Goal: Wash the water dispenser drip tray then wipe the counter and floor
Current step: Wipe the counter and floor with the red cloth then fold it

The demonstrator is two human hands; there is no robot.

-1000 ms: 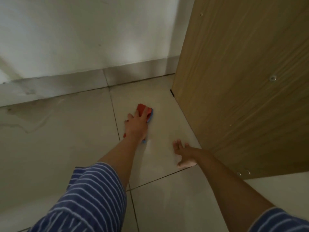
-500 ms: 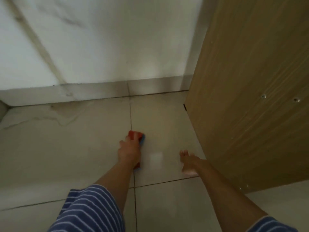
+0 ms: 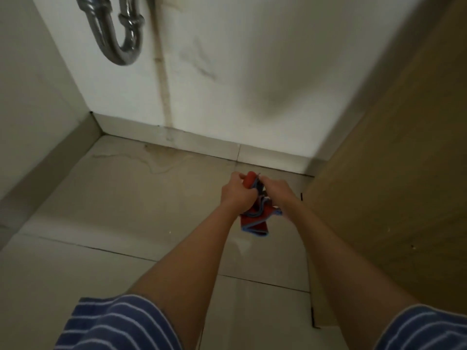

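Wooden cabinet panel point(image 3: 394, 188) walls off right side, standing on floor tiles point(image 3: 106, 210) just beside right hand point(image 3: 276, 192). Back wall point(image 3: 252, 72) and skirting point(image 3: 202, 145) close off far end; side wall point(image 3: 30, 97) shuts left. Chrome trap pipe point(image 3: 118, 34) hangs upper left, well above floor. Broad open tile left of both hands.

pale tiled floor point(image 3: 101, 213), faint stain lines near skirting point(image 3: 202, 145)

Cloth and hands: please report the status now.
Both hands, left and right, grip red cloth. Cloth lifted off floor. Nothing in the way.
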